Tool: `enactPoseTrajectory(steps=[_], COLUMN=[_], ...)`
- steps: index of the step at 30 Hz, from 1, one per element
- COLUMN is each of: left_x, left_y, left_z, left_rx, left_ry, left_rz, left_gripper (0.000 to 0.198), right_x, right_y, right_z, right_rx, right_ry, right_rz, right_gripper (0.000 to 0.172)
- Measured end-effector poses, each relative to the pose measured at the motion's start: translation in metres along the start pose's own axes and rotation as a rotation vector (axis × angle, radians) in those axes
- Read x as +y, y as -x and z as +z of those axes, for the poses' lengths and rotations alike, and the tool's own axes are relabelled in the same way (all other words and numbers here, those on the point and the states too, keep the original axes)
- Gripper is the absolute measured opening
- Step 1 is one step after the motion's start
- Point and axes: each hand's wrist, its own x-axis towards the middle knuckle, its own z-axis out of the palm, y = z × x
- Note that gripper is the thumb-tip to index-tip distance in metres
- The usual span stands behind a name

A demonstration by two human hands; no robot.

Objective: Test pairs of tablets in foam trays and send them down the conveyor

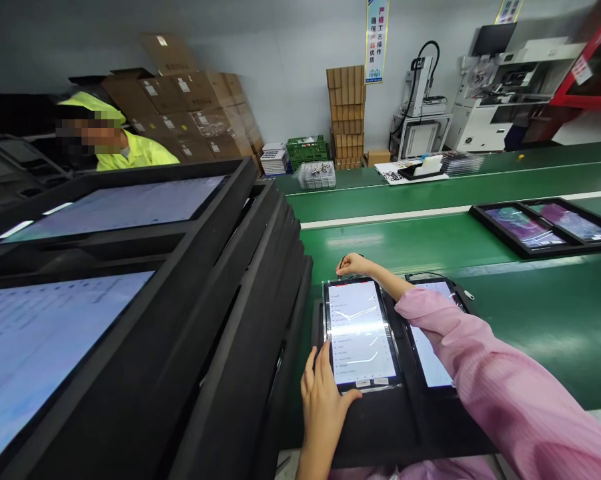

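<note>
A tablet (356, 308) with a lit white list screen lies in a black foam tray (370, 427), its edges wrapped in clear film. My left hand (324, 393) rests at the tablet's lower left edge, fingers stretched out and thumb by the bottom corner. At the top edge my right hand (354, 265) pinches a thin black cable (339, 272); its tip is too small to make out. A second lit tablet (427, 357) lies to the right in the same tray, partly covered by my pink sleeve (480, 360). A loose cable plug (469, 295) lies near its top corner.
A tall stack of black trays (230, 320) with lit tablets rises close on my left. Another tray with two tablets (523, 227) sits on the green conveyor (405, 243). A person (135, 150) in yellow is behind the stack. Boxes (347, 110) stand by the wall.
</note>
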Motion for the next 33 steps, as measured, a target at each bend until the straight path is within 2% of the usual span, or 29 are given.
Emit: enactPoseTrajectory(steps=[4, 10, 18, 24, 29, 31, 33], left_x=[0.000, 0.000, 0.005, 0.005, 0.008, 0.011, 0.012], left_y=[0.000, 0.000, -0.001, -0.003, -0.006, -0.003, 0.001], left_z=[0.001, 0.003, 0.000, -0.001, -0.008, -0.011, -0.012], left_rx=[-0.012, -0.024, -0.023, -0.037, -0.067, -0.076, -0.067], left_ry=[0.018, 0.006, -0.028, -0.034, -0.050, -0.075, -0.116], left_rz=[-0.035, -0.042, -0.066, -0.083, -0.094, -0.059, 0.027], left_gripper=[0.104, 0.105, 0.103, 0.099, 0.099, 0.095, 0.080], right_x=[-0.005, -0.001, 0.006, -0.003, -0.017, -0.022, -0.028], right_y=[-0.015, -0.022, -0.020, -0.006, 0.005, 0.014, 0.033], right_z=[-0.005, -0.006, -0.005, 0.000, 0.007, 0.005, 0.000], right_rx=[-0.115, -0.236, -0.263, -0.272, -0.198, -0.101, 0.037], right_ry=[0.060, 0.087, 0.069, 0.122, 0.239, 0.300, 0.370], right_rz=[0.021, 0.035, 0.012, 0.015, 0.027, 0.021, 0.014], right_gripper=[0.036, 0.029, 0.036, 0.043, 0.041, 0.040, 0.041])
